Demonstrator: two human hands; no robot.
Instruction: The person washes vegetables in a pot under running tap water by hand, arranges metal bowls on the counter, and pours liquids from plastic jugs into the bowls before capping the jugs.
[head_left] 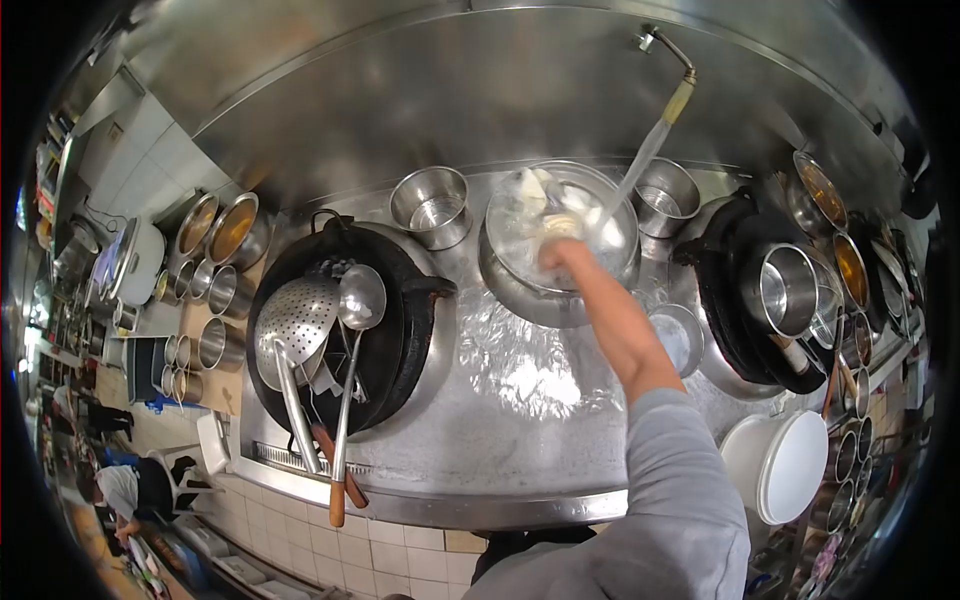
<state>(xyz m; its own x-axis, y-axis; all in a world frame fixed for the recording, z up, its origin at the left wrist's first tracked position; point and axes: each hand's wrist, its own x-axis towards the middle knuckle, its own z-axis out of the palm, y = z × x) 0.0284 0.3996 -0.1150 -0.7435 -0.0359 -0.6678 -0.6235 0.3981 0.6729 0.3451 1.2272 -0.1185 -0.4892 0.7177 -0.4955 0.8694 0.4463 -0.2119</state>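
My right hand (562, 254) is over the near part of a large round metal basin (500, 268) of water on the steel counter. It is smeared by motion, and I cannot tell how its fingers are closed. Just beyond it is a blurred cream-coloured thing (562, 225). Several white pieces (533, 190) lie in the water, their kind unclear. A tap hose (648, 150) with a yellowish upper end slants down into the basin from the upper right. Water spreads over the counter (530, 440) in front. My left hand is out of view.
At left a black wok (408, 345) holds a perforated skimmer (300, 310) and a ladle (362, 298). Metal pots (430, 207) flank the basin. A second wok (712, 300) with a pot (787, 290) is at right. A white bucket (793, 467) stands near front right. Another person (120, 490) is far left.
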